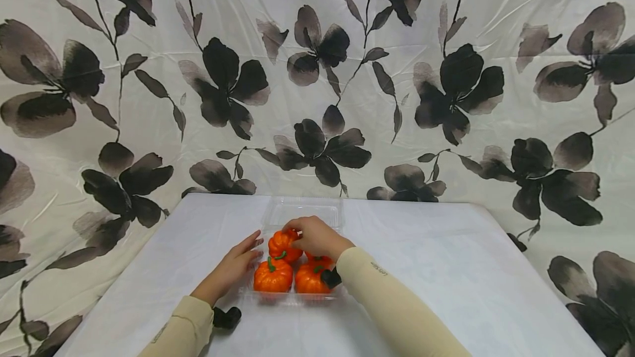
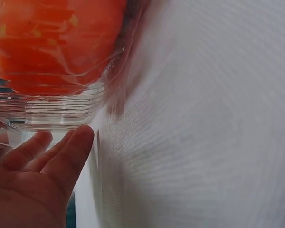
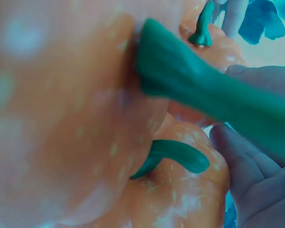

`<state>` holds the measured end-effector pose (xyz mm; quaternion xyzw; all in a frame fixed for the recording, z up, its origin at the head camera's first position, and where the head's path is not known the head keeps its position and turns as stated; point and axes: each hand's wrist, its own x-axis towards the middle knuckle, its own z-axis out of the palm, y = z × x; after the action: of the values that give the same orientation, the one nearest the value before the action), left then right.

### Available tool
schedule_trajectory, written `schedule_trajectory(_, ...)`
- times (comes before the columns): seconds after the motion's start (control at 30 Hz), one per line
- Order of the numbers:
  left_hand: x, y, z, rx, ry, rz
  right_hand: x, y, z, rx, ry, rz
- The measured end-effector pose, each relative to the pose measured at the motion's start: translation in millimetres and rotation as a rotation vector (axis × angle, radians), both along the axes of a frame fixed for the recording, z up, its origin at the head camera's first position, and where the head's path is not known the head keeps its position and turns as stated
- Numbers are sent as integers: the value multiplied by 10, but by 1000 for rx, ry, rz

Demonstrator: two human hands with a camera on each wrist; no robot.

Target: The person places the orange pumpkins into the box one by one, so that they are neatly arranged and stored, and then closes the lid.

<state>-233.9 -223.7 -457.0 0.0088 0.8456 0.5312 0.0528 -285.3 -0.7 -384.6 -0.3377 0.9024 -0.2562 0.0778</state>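
Note:
Several orange toy pumpkins with green stems sit in a clear plastic clamshell box (image 1: 292, 297). My right hand (image 1: 319, 237) reaches over the box and grips the rear-left pumpkin (image 1: 281, 247), thumb on its near side and fingers behind. Under that hand, the rear-right pumpkin is mostly hidden. In front stand the front-left pumpkin (image 1: 273, 277) and the front-right pumpkin (image 1: 310, 280). At the box's left side is my left hand (image 1: 233, 266), its fingers extended. The left wrist view shows the left fingertips (image 2: 83, 135) right at the ribbed plastic wall (image 2: 52, 111).
The box's clear lid (image 1: 303, 214) lies folded back towards the rear edge of the white-covered table (image 1: 421, 269). Behind the table hangs a floral cloth (image 1: 317, 98). A dark wrist camera (image 1: 227, 318) sticks out beneath the left sleeve.

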Motion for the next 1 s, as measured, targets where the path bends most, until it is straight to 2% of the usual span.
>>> schedule_trajectory(0.17,-2,7,3,4,-7,12,-11,34,1,-1,36,23)
schedule_trajectory(0.6,11,43,31,-9,-14,-2,-57,160,52,-8,52,33)
schedule_trajectory(0.87,-26,-17,158,-15,-30,-44,-151,301,64,-17,84,28)
schedule_trajectory(1.0,-51,-58,191,-51,-43,-71,-194,383,65,-29,98,16)
